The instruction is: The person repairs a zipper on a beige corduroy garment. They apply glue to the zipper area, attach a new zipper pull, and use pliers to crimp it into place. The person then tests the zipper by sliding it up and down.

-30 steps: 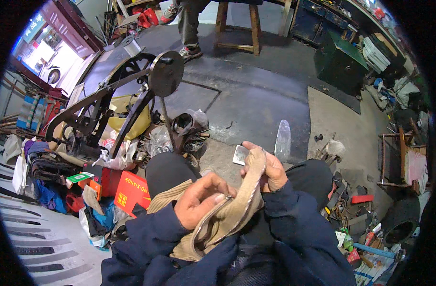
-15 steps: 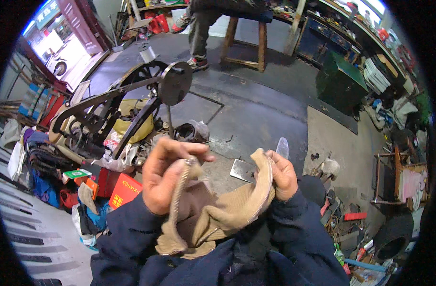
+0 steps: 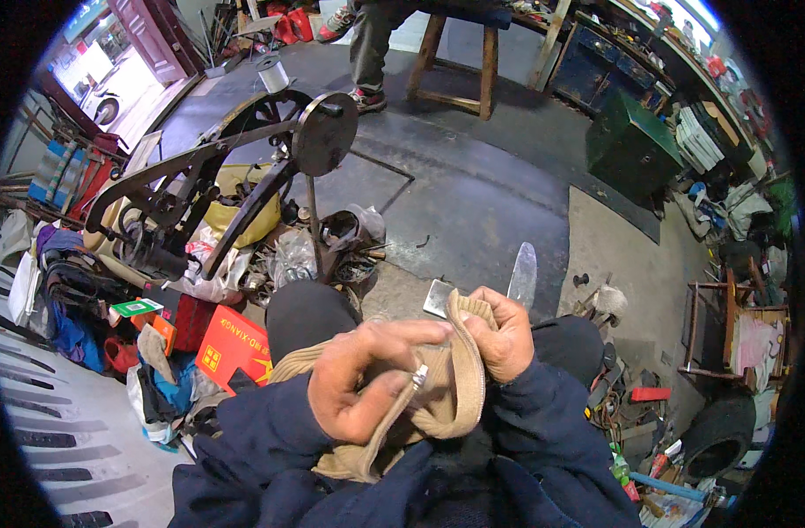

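Our left hand (image 3: 367, 374) grips the tan cloth (image 3: 446, 396) over our lap, fingers closed by its small metal zipper pull (image 3: 419, 377). Our right hand (image 3: 501, 333) clamps the cloth's top edge.

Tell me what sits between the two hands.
In the head view, a fold of tan ribbed fabric spans the gap between the left hand and right hand, with a small metal piece at the left fingers.

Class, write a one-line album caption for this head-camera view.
Both hands, left hand and right hand, grip a tan ribbed cloth over the lap, beside a black wheeled machine.
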`<state>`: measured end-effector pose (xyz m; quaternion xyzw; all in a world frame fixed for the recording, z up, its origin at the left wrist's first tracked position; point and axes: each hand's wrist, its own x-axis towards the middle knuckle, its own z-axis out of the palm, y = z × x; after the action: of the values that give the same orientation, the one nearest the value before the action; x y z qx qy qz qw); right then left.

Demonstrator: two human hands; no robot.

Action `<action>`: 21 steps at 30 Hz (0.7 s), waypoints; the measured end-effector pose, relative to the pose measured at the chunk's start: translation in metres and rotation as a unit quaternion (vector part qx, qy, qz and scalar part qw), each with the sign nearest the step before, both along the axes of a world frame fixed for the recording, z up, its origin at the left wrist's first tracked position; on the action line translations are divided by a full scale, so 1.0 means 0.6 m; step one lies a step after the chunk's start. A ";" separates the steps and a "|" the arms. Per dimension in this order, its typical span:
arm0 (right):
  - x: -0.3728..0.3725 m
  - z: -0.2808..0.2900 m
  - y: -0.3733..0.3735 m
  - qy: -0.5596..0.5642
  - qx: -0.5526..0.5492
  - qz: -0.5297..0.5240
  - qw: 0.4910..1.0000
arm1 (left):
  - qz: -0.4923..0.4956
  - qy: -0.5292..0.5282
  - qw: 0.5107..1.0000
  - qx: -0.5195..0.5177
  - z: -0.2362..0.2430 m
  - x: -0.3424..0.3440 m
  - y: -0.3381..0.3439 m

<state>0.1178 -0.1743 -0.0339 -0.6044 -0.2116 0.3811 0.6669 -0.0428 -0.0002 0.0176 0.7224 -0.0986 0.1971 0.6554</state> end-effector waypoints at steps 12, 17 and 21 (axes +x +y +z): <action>-0.020 0.020 0.028 0.073 0.059 0.000 0.996 | -0.014 -0.014 0.999 0.049 -0.006 0.008 0.010; -0.030 0.033 0.040 0.103 0.049 -0.023 0.993 | -0.063 0.034 0.995 0.069 -0.004 0.012 0.013; -0.021 0.039 0.038 0.129 0.059 0.050 0.989 | -0.044 0.000 0.992 0.114 -0.004 0.013 0.013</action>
<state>0.1055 -0.1518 -0.0108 -0.4988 -0.1760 0.4755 0.7029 -0.0352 0.0078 0.0150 0.7875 -0.1523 0.1556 0.5766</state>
